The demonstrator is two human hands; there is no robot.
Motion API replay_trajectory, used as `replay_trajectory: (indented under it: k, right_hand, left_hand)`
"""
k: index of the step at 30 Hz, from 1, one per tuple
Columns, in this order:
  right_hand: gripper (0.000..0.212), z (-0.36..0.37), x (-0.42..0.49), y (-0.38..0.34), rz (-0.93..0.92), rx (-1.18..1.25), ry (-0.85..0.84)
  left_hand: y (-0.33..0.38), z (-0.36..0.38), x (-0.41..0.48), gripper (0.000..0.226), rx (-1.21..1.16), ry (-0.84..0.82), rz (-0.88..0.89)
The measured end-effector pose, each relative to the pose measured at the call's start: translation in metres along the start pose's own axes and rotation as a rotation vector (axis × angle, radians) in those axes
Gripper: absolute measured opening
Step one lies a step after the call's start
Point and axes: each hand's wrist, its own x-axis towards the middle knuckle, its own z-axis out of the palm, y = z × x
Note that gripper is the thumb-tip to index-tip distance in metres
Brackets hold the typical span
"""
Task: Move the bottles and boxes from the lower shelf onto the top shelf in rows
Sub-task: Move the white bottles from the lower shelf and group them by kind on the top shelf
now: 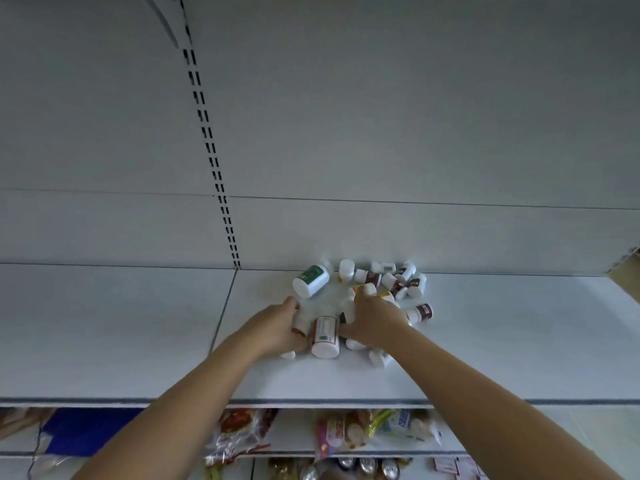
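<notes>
White bottles (381, 277) lie heaped on the top shelf (138, 323) — the left hand (277, 327) curls round a small bottle (302, 322), the right hand (372, 318) clasps a yellow-labelled bottle (369, 289).

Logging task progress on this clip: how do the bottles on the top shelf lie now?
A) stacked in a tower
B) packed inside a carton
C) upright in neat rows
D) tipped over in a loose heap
D: the bottles lie mostly on their sides in a jumble on the top shelf, with the left hand and right hand in among them.
</notes>
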Motion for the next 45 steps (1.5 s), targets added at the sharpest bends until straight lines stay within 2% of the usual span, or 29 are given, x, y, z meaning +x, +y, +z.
replay_trajectory:
  k: [3, 5, 9, 10, 12, 13, 15, 16, 18, 22, 25, 27, 30, 32, 34, 38, 42, 45]
  right_hand:
    - [0.084, -0.005, -0.001, -0.008, 0.014, 0.075, 0.035]
    - [0.076, -0.017, -0.004, -0.011, 0.022, 0.27, 0.053]
    - [0.068, -0.052, -0.036, -0.019, 0.042, 0.927, -0.074]
    - [0.06, -0.061, -0.05, -0.022, 0.023, 1.146, -0.143]
    - [0.024, -0.084, -0.083, -0.029, -0.038, 1.521, -0.263]
    - [0.019, -0.096, -0.1, -0.032, -0.056, 1.686, -0.331]
    - [0.023, -0.12, -0.137, -0.04, -0.063, 1.917, -0.44]
    - [0.028, -0.132, -0.154, -0.045, -0.072, 1.96, -0.442]
    - [0.037, -0.153, -0.187, -0.052, -0.134, 1.914, -0.36]
    - [0.035, -0.199, -0.249, -0.052, -0.344, 1.798, -0.24]
    - [0.063, -0.236, -0.28, -0.042, -0.531, 1.791, -0.2]
    - [0.071, -0.261, -0.292, -0.034, -0.644, 1.78, -0.14]
    - [0.064, -0.3, -0.301, -0.021, -0.703, 1.725, -0.008]
    - [0.051, -0.324, -0.302, -0.009, -0.728, 1.68, 0.092]
    - [0.035, -0.348, -0.299, 0.004, -0.791, 1.619, 0.182]
    - [0.025, -0.397, -0.275, 0.037, -0.887, 1.496, 0.278]
    - [0.015, -0.439, -0.237, 0.074, -0.893, 1.299, 0.308]
    - [0.023, -0.466, -0.202, 0.093, -0.848, 1.14, 0.264]
  left_hand:
    - [-0.006, -0.006, 0.001, 0.064, -0.171, 0.014, -0.052]
    - [-0.009, -0.014, -0.008, 0.062, -0.35, 0.024, -0.078]
    - [0.001, -0.042, -0.045, 0.046, -0.691, 0.058, -0.079]
    - [0.008, -0.053, -0.057, 0.04, -0.787, 0.07, -0.082]
    - [0.024, -0.077, -0.085, 0.031, -1.02, 0.07, -0.066]
    - [0.033, -0.089, -0.101, 0.027, -1.138, 0.053, -0.038]
    - [0.051, -0.112, -0.134, 0.026, -1.334, 0.009, 0.03]
    - [0.061, -0.123, -0.15, 0.027, -1.395, -0.007, 0.058]
    - [0.082, -0.142, -0.183, 0.025, -1.425, -0.02, 0.125]
    - [0.123, -0.176, -0.243, 0.027, -1.334, 0.047, 0.333]
    - [0.152, -0.205, -0.275, 0.036, -1.282, 0.119, 0.522]
    - [0.171, -0.225, -0.286, 0.042, -1.274, 0.188, 0.596]
    - [0.202, -0.249, -0.294, 0.042, -1.249, 0.306, 0.646]
    - [0.224, -0.261, -0.293, 0.027, -1.177, 0.363, 0.688]
    - [0.244, -0.274, -0.286, 0.018, -1.108, 0.402, 0.714]
    - [0.276, -0.308, -0.255, 0.012, -0.932, 0.417, 0.782]
    - [0.303, -0.34, -0.208, 0.032, -0.752, 0.398, 0.712]
    - [0.32, -0.361, -0.171, 0.034, -0.589, 0.407, 0.613]
